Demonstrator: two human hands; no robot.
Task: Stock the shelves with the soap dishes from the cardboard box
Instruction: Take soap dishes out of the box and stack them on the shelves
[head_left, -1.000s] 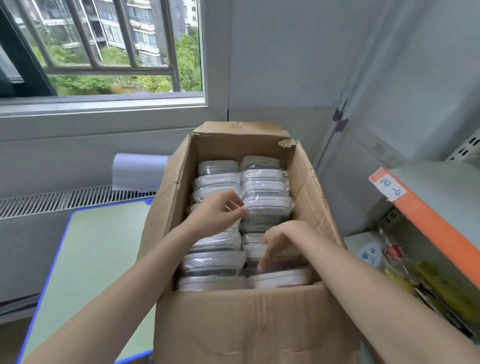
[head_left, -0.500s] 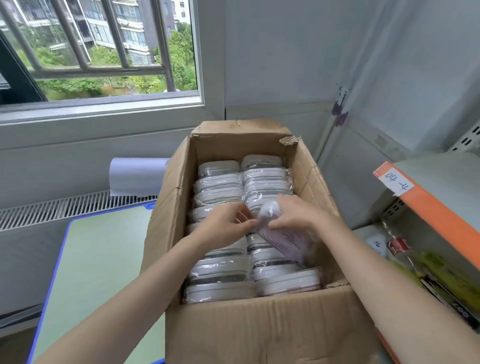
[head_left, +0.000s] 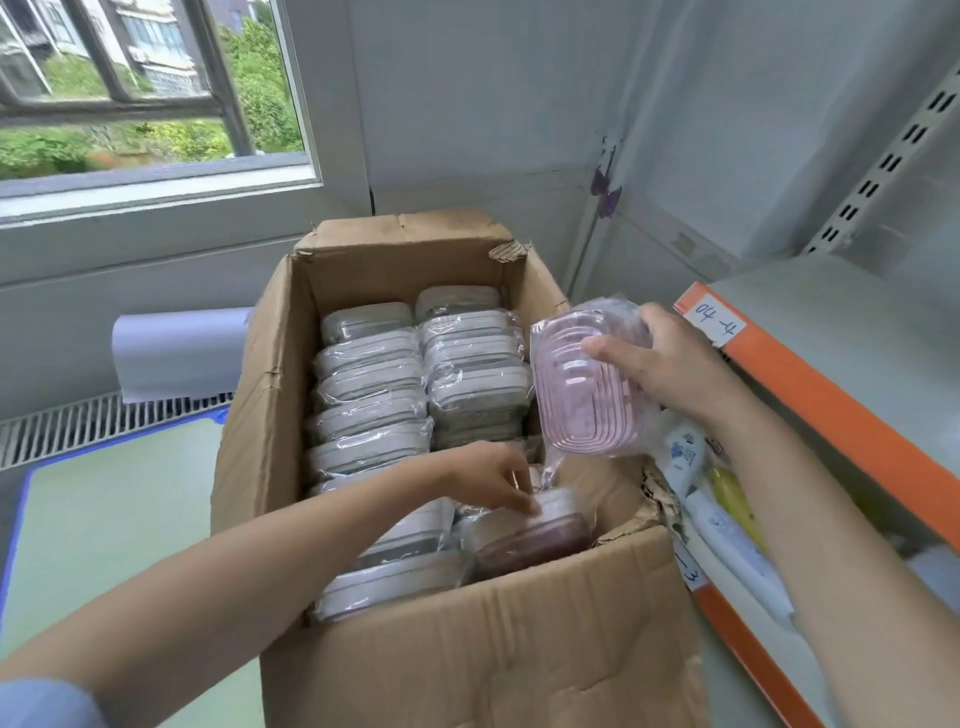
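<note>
Hands (head_left: 670, 364) gripping pink soap dish (head_left: 587, 384).

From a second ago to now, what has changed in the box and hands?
The right hand gripped a pink soap dish in the box's right row, lifted it out and now holds it above the box's right edge, toward the shelf. The left hand moved nearer in the box and now touches a wrapped dish in the right row. The other wrapped dishes stayed packed.
</note>
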